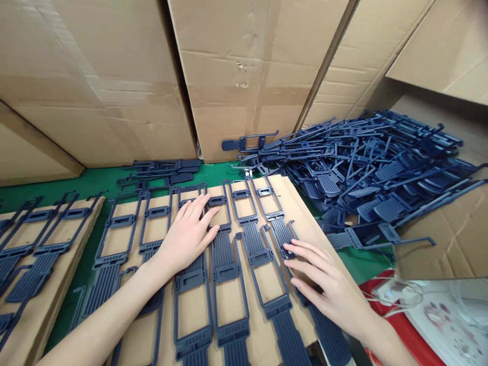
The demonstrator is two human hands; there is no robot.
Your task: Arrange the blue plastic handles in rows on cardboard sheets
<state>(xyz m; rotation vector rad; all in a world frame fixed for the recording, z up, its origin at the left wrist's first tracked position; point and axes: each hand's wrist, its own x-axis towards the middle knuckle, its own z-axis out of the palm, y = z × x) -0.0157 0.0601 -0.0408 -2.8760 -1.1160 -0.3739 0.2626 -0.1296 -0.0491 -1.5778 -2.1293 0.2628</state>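
Note:
Dark blue plastic frames, each with a ribbed flat end and hooked arms, lie in overlapping rows on a cardboard sheet (282,185). My left hand (190,234) rests with fingers spread over the upper middle of the rows and covers part of one plastic frame (190,279). At the right edge of the sheet, my right hand (324,279) has its fingers stretched out. Its fingertips touch the outermost plastic frame (330,335), whose middle is hidden under the hand. Neither hand is closed around a frame.
A tangled heap of the same frames (366,168) lies at the back right. Several more frames (163,170) sit on the green table (213,172) behind the sheet. Another loaded cardboard sheet (72,254) is at left. Cardboard boxes (244,66) wall the back. A red-and-white item (438,325) lies lower right.

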